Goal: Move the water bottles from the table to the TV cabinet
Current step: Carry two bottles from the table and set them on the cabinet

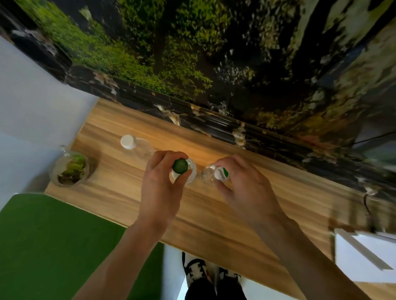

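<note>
Gripping both tops: my left hand (159, 185) pinches the green-capped bottle (182, 171), my right hand (244, 188) the white-capped bottle (213, 175). Both stand on the wooden cabinet top (218, 217), a third bottle (135, 147) just beyond.

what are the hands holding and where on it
Left hand grips the green-capped bottle at its neck; right hand grips the white-capped bottle at its cap.

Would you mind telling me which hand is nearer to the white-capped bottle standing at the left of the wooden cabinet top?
Left. The left hand grips the green-capped bottle just right of the white-capped bottle; the right hand is farther right.
</note>
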Motion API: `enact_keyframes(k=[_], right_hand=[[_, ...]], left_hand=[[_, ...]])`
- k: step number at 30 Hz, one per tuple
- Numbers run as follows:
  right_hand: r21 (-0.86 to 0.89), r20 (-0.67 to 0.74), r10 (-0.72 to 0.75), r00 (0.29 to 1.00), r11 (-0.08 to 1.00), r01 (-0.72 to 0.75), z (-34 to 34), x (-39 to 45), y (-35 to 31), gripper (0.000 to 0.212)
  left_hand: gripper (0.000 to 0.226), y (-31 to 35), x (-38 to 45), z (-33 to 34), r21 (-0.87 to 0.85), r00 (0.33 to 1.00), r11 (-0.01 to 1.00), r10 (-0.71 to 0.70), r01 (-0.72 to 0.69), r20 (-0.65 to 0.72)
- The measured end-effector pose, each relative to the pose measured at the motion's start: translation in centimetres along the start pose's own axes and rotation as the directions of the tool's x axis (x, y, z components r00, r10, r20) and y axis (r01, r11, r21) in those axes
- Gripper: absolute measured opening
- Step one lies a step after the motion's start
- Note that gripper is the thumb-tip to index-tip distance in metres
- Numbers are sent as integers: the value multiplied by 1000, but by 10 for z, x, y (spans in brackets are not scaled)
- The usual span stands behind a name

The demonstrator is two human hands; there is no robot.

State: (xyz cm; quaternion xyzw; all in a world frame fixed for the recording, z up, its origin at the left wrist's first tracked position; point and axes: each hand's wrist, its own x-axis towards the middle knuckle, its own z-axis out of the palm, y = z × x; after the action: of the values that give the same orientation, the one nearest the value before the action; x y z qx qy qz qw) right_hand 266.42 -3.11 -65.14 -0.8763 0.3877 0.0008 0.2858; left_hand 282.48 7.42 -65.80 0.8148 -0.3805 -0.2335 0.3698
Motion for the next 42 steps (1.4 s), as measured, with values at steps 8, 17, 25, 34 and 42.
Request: enact_keyframes(k=[8, 17, 25, 34, 42], right_hand=[[27, 24, -18, 1000, 999, 18, 9, 18, 5, 24], [102, -19, 17, 1000, 995, -15, 11, 15, 6, 25], [95, -11, 68, 998, 993, -66, 14, 12, 9, 33], [29, 49, 54, 997, 998, -55, 0, 4, 10, 58], [-83, -38, -71, 997, 994, 67, -55, -29, -11, 63]], left_hand=[[29, -15, 8, 17, 132, 992, 985, 105, -113, 67], [27, -28, 21, 28, 188, 979, 962, 180, -196, 100], [31, -26, 21, 30, 170, 985, 971, 159, -169, 72], [51, -11, 14, 22, 226, 981, 957, 166, -184, 97], [58, 28, -25, -19, 313, 974, 923, 213, -225, 72]])
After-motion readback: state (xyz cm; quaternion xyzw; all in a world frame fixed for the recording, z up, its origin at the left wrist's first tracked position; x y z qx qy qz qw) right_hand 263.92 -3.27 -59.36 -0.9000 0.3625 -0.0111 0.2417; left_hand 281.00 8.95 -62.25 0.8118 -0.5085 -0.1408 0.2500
